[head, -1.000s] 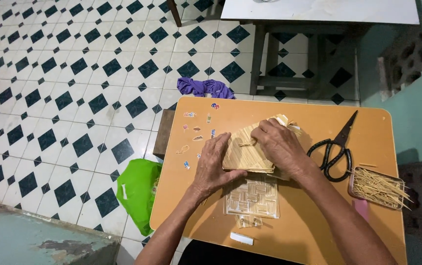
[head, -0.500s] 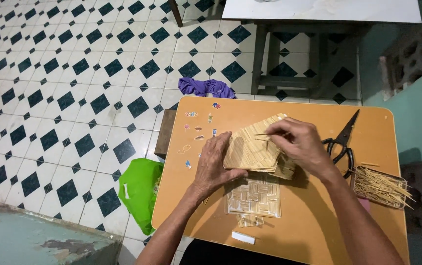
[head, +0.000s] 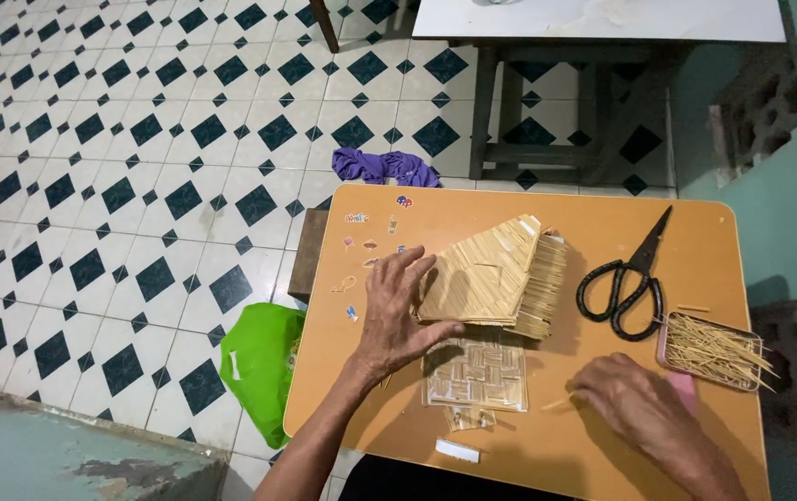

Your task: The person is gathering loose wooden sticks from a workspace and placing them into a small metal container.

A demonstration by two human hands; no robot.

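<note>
A small roof-shaped model made of thin wooden sticks sits on the orange table. My left hand rests flat against its left side, fingers spread, thumb under its front edge. My right hand hovers low at the table's near right, fingers curled over a loose stick; whether it grips anything I cannot see. A flat woven panel of sticks lies just in front of the model.
Black scissors lie right of the model. A tray of loose sticks sits at the right edge. A white strip lies near the front. A green bag and purple cloth lie on the tiled floor; a white table stands behind.
My right hand has left the top of the stick model and moved down to the near right of the table. My left hand stays against the model.
</note>
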